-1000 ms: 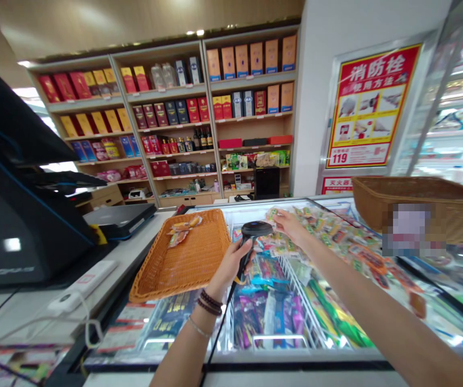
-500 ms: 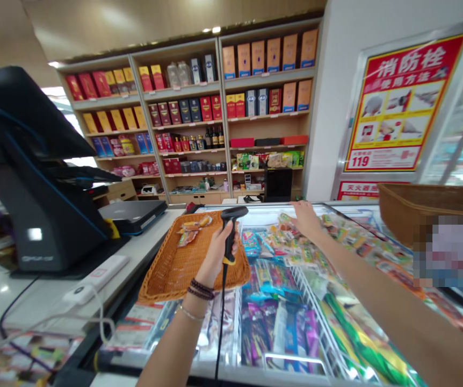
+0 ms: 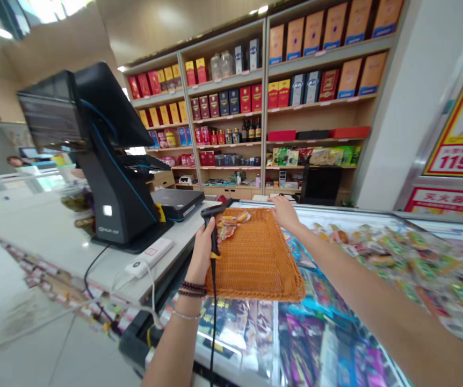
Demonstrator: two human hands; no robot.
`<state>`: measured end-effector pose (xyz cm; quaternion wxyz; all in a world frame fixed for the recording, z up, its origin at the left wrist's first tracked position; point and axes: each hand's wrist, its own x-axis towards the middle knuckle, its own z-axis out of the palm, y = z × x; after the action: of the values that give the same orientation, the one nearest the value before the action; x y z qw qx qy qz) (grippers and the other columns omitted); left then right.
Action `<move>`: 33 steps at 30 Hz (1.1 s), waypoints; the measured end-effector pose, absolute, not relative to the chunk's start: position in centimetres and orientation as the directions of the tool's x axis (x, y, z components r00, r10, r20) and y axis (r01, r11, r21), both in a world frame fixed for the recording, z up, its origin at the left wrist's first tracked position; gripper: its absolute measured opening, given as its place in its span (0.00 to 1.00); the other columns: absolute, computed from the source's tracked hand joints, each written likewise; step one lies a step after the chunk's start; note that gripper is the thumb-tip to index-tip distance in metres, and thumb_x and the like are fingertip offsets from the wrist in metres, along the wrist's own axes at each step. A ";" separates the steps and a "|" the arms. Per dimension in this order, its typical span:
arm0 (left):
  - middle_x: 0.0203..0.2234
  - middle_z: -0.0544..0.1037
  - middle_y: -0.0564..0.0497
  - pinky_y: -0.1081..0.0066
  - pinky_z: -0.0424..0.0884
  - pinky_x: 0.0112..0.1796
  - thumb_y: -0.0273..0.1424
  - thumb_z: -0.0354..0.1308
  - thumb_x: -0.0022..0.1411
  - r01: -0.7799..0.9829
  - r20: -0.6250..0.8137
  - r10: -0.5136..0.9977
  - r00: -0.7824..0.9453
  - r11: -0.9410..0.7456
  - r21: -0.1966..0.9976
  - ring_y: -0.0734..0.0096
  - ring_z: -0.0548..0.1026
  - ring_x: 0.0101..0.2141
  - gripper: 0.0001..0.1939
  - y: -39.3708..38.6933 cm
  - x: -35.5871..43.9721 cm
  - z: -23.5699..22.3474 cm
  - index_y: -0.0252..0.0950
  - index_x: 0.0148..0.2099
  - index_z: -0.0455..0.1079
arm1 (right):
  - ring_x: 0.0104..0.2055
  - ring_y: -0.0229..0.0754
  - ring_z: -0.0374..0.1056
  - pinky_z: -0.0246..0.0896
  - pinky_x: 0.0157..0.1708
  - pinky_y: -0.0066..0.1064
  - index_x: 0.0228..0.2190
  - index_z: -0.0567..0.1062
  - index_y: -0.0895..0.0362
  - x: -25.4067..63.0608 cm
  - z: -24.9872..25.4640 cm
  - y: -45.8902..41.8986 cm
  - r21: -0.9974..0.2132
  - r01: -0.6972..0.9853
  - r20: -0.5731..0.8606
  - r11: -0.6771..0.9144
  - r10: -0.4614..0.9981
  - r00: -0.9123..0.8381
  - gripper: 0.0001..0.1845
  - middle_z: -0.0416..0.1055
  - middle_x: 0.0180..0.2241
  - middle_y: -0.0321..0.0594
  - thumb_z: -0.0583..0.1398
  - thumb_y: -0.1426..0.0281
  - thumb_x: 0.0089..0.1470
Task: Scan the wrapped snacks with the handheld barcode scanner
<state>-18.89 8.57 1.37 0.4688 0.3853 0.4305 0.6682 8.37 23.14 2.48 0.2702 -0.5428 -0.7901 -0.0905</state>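
Observation:
My left hand [image 3: 202, 242] is wrapped round the handle of a black barcode scanner [image 3: 214, 230], whose cable hangs down past my wrist. The scanner's head is over the left side of an orange-brown wicker basket [image 3: 251, 269]. Inside the basket, close behind the scanner, lie a few small wrapped snacks [image 3: 231, 223]. My right hand [image 3: 286, 214] is at the basket's far right corner, its fingers closed over the rim; the fingertips are partly hidden. Under the basket is a glass-topped freezer [image 3: 251, 344] with coloured packets inside.
On the left counter [image 3: 34, 215] stand a black checkout terminal [image 3: 122, 199], a flat black scale [image 3: 179, 203] and a white power strip [image 3: 149, 258] with cables. Many snack packets [image 3: 417, 258] spread to the right. Shelves [image 3: 231, 121] of boxes and bottles stand behind.
The view has swung left, so the counter and basket appear further right. My right hand has moved left from above the packets to the basket's corner. The scanner has shifted left over the basket.

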 end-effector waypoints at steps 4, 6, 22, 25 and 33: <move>0.22 0.72 0.56 0.76 0.61 0.19 0.62 0.79 0.51 -0.251 0.050 0.961 -0.271 -0.121 0.960 0.77 0.67 0.18 0.35 9.0 -19.4 -0.6 0.38 0.34 0.69 | 0.72 0.50 0.69 0.57 0.74 0.40 0.65 0.79 0.59 0.9 0.5 24.8 -0.122 0.826 0.387 0.550 0.793 -0.471 0.34 0.77 0.68 0.54 0.53 0.86 0.64; 0.23 0.73 0.55 0.74 0.61 0.18 0.60 0.78 0.53 -0.232 0.003 0.959 -0.283 -0.071 0.970 0.76 0.68 0.17 0.33 9.2 -19.5 -1.6 0.39 0.34 0.70 | 0.73 0.50 0.68 0.56 0.74 0.41 0.64 0.80 0.59 -1.4 -1.2 25.3 -0.102 0.825 0.314 0.556 0.805 -0.503 0.30 0.76 0.69 0.55 0.53 0.84 0.68; 0.22 0.73 0.55 0.72 0.65 0.20 0.59 0.78 0.55 -0.117 -0.012 0.977 -0.212 -0.013 0.993 0.72 0.69 0.18 0.31 9.1 -19.6 -3.0 0.40 0.33 0.69 | 0.66 0.56 0.75 0.69 0.64 0.41 0.61 0.83 0.61 -2.7 -3.0 22.8 0.019 0.889 0.092 0.457 0.885 -0.457 0.26 0.79 0.63 0.63 0.51 0.79 0.73; 0.21 0.72 0.56 0.72 0.63 0.19 0.60 0.78 0.54 -0.103 -0.003 0.974 -0.228 -0.021 0.994 0.73 0.68 0.17 0.32 8.9 -19.4 -2.1 0.40 0.32 0.69 | 0.63 0.58 0.78 0.68 0.65 0.40 0.54 0.86 0.63 -1.8 -3.2 20.6 -0.056 0.876 0.073 0.479 0.877 -0.475 0.19 0.82 0.59 0.64 0.58 0.78 0.70; 0.25 0.73 0.57 0.76 0.62 0.20 0.64 0.78 0.49 -0.175 0.159 0.979 -0.126 -0.180 0.968 0.78 0.68 0.19 0.36 6.1 -16.0 0.2 0.37 0.37 0.73 | 0.46 0.49 0.81 0.77 0.54 0.40 0.41 0.84 0.55 3.8 -3.9 17.4 -0.975 0.063 0.174 0.213 0.908 -0.381 0.14 0.85 0.39 0.42 0.75 0.66 0.52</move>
<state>-15.99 6.05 0.18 0.4714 0.4637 0.4335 0.6123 3.78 17.38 -3.85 0.4165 -0.3689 -0.6580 0.5074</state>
